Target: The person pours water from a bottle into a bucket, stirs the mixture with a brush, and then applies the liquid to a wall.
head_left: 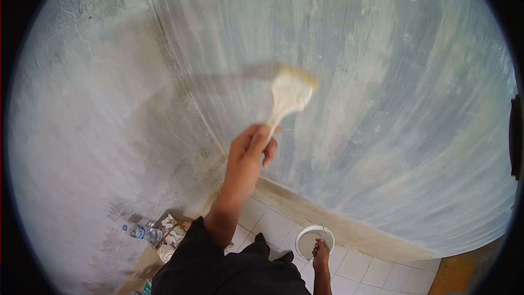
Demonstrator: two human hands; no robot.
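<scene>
My left hand [251,150] is raised in front of the wall, fingers wrapped round the handle of a wide paintbrush [292,92]. The brush is coated in whitish paint, and its yellowish bristle end points up at the wall [382,104]. Streaky pale paint over grey covers that wall. Lower down, my right hand [321,249] is closed on the thin white handle of a round white bucket [299,238]. Greyish-white contents show inside the bucket, which hangs over or stands on the tiles.
A second, patchy grey wall [93,147] meets the painted one at a corner on the left. Plastic bottles [143,232] and a box of paint-stained items [173,236] sit at lower left. White floor tiles [349,265] lie below, with an orange-brown panel [454,274] at lower right.
</scene>
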